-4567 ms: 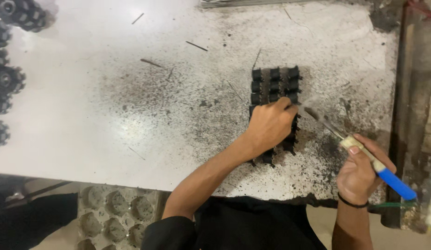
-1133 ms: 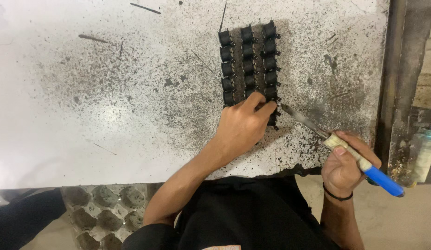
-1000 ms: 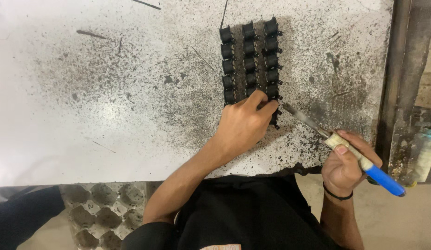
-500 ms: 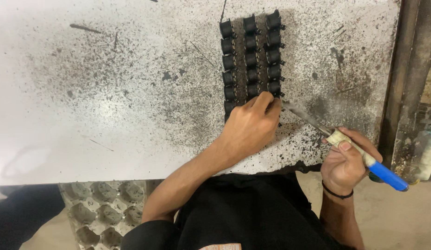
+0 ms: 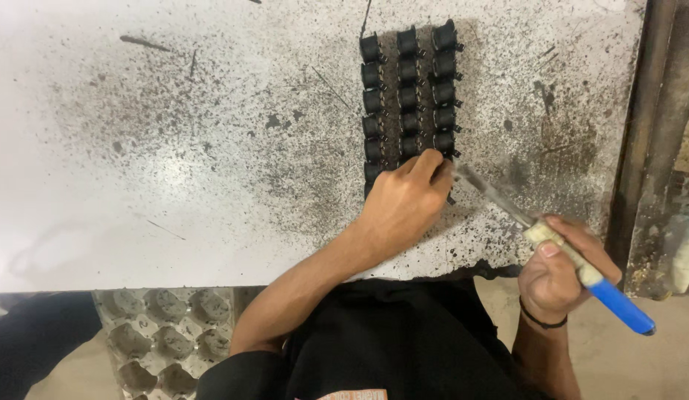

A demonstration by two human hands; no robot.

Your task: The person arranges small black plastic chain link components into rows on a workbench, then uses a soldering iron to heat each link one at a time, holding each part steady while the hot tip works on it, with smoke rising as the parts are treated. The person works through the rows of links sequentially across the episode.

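L hand (image 5: 403,204) lies palm-down on the near end of a block of small black parts (image 5: 409,96), fingers (image 5: 427,164) curled together and pressed onto the nearest pieces; can't tell if any single piece is pinched. The parts are stubby, spool-like, matte black, set in 3 neat columns running away from the person, w/ little nubs sticking out on the right side. They sit right of centre on the table (image 5: 174,185), a white flat top w/ a heavy speckle of black dust and flecks, densest around the parts, plus a few thin dark slivers.

R hand (image 5: 563,263) is closed in a fist around a tool (image 5: 552,241): thin grey metal shaft, pale wrapped collar, glossy blue plastic handle poking out behind the hand. Shaft tip sits just beside the L fingertips at the near right corner of the block. Dark band on the R wrist.

Below the table edge, a grey moulded-pulp egg tray (image 5: 163,341), dimpled cups. Rusty metal frame (image 5: 655,133) along the right edge.
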